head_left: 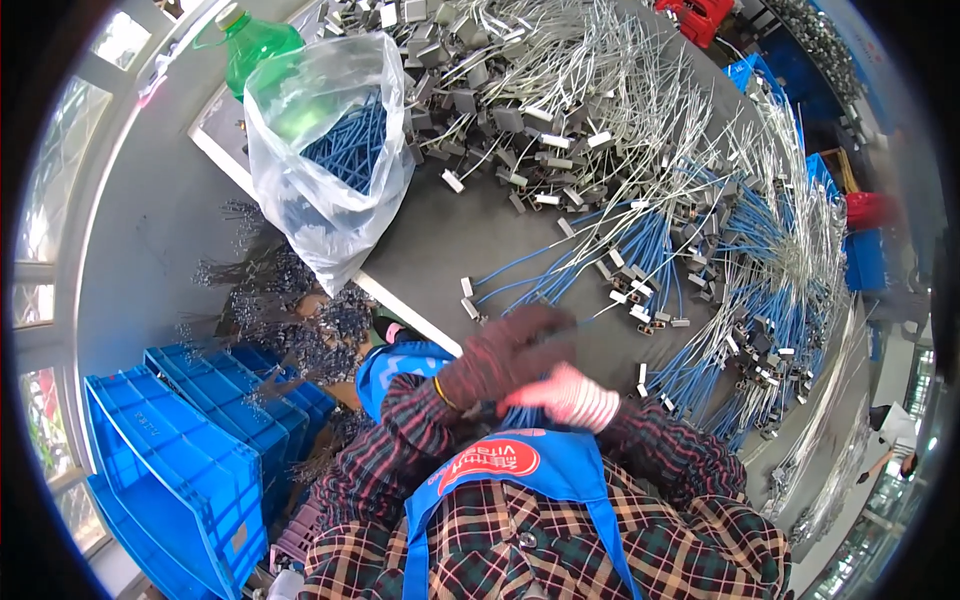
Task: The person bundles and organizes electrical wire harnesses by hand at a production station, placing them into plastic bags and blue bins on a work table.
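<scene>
My left hand [500, 358], in a dark brown glove, reaches over the near edge of the table just in front of my body. Its fingers are smeared by motion, so their grip does not show. Directly below and to its right, my right hand [572, 396] wears a pink glove with a striped white cuff. Its fingers are closed and point left; a bit of blue shows beneath them, but what they hold is unclear. Beyond both hands, blue cables [535, 285] with small white and grey end pieces fan across the dark tabletop [440, 245].
A clear plastic bag [350, 225] of short blue pieces sits at the table's left edge, beside a green bottle [255, 50]. Tangled pale wires with connectors [620, 90] heap up at the back and right. Blue crates [190, 460] stand at lower left, near dark scraps [300, 310].
</scene>
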